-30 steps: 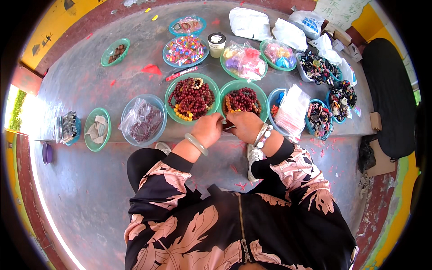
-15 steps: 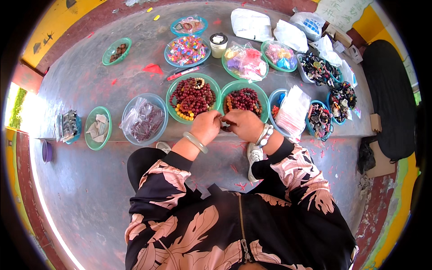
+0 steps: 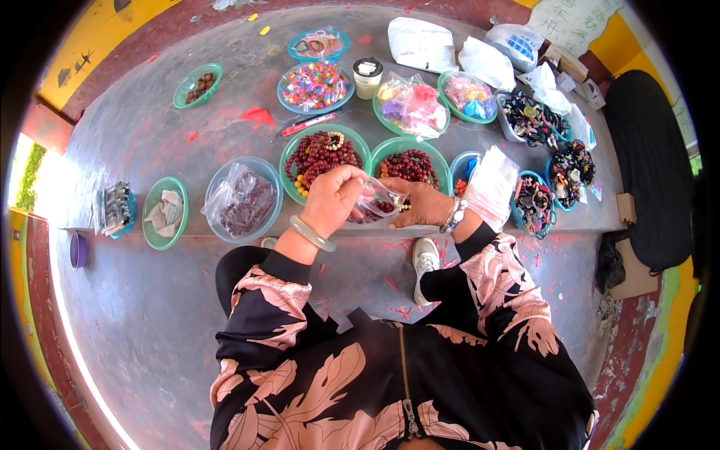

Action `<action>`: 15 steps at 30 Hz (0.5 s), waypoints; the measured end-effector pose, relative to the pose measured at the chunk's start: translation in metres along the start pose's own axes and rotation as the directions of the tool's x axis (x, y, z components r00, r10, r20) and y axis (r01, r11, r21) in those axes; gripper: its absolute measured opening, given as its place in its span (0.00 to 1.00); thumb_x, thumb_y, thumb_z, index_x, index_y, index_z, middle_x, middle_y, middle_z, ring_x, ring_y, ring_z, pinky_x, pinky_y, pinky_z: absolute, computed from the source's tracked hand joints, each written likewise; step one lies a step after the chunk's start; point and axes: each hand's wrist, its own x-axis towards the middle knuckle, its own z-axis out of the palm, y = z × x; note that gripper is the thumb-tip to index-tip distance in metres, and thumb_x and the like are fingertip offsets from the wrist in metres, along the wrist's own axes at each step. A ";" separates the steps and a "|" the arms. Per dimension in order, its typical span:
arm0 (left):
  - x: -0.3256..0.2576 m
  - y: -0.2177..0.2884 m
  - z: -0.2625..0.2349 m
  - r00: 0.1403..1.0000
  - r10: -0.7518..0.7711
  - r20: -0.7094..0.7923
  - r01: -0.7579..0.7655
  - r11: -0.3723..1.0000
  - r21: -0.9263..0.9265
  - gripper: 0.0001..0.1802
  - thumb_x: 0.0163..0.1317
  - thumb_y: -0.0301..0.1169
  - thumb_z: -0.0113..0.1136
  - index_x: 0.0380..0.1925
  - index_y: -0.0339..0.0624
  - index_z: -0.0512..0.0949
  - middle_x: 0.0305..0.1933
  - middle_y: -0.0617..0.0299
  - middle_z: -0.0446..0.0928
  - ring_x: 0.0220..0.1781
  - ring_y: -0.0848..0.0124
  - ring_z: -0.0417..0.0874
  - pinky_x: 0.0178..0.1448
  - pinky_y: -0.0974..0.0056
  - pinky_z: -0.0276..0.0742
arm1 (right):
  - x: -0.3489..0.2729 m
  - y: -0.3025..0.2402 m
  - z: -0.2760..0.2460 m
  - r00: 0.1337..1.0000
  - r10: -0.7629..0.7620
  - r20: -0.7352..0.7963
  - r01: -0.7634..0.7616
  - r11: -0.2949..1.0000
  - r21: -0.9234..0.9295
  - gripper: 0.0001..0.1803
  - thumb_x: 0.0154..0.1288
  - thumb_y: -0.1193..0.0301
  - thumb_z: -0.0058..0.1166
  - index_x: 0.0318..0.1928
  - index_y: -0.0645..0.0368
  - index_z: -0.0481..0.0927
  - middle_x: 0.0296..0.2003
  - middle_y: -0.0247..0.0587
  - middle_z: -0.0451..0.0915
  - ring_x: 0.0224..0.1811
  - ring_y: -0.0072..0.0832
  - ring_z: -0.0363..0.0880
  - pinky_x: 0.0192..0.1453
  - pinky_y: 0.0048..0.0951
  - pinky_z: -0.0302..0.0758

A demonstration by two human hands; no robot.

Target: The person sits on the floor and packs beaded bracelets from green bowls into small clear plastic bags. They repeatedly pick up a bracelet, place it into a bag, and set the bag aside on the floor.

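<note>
A small clear plastic bag (image 3: 384,202) is stretched between my hands, with dark red beads showing in or through it. My left hand (image 3: 330,201) pinches the bag's left side, fingers closed. On the other side my right hand (image 3: 426,204) grips the bag's right edge, where a few pale beads show by the fingertips. Just beyond the hands lie two green bowls of dark red bead bracelets, the left bowl (image 3: 364,147) also holding yellow beads and the right bowl (image 3: 444,166) partly hidden by my right hand.
A pale blue bowl (image 3: 277,202) of bagged dark red beads stands left. Flat clear bags (image 3: 491,187) lie in a bowl at right, beside bowls of dark hair ties (image 3: 534,201). Farther back are a lidded cup (image 3: 367,79) and colourful trinkets (image 3: 315,84). A step edge (image 3: 195,237) runs below.
My hands, close together before, have moved apart, and the clear bag now shows spread between them. My left hand has turned, its fingers now pinching the bag.
</note>
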 end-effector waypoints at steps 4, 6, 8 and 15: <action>0.000 -0.002 -0.005 0.999 -0.020 0.048 0.027 0.988 -0.153 0.11 0.65 0.30 0.48 0.42 0.35 0.74 0.35 0.58 0.80 0.37 0.72 0.82 0.27 0.73 0.77 | 0.008 -0.002 0.010 0.973 0.232 -0.003 -0.225 0.948 0.226 0.16 0.56 0.76 0.59 0.47 0.61 0.80 0.37 0.34 0.82 0.39 0.19 0.77 0.46 0.23 0.74; 0.001 0.001 -0.006 0.999 -0.017 0.031 0.019 0.995 -0.093 0.13 0.64 0.34 0.51 0.42 0.35 0.74 0.38 0.58 0.79 0.41 0.71 0.80 0.34 0.72 0.76 | 0.005 0.000 0.008 0.966 0.256 -0.048 -0.222 0.906 0.361 0.14 0.58 0.74 0.57 0.46 0.62 0.80 0.37 0.35 0.82 0.39 0.19 0.77 0.45 0.23 0.74; 0.003 -0.004 -0.010 0.999 0.038 0.037 -0.034 0.995 -0.090 0.16 0.63 0.38 0.53 0.44 0.36 0.73 0.41 0.59 0.78 0.46 0.71 0.79 0.41 0.70 0.75 | 0.008 0.004 0.007 0.986 0.162 -0.029 -0.115 0.802 0.586 0.13 0.63 0.70 0.53 0.45 0.63 0.79 0.38 0.38 0.82 0.39 0.23 0.79 0.44 0.26 0.75; 0.000 -0.004 0.005 0.939 0.008 0.345 0.120 0.930 -0.347 0.28 0.56 0.35 0.62 0.55 0.37 0.66 0.51 0.60 0.74 0.52 0.72 0.75 0.57 0.66 0.70 | 0.005 -0.007 -0.004 0.958 0.260 -0.118 0.049 0.257 0.965 0.15 0.64 0.62 0.52 0.42 0.62 0.75 0.36 0.41 0.80 0.39 0.32 0.81 0.43 0.34 0.78</action>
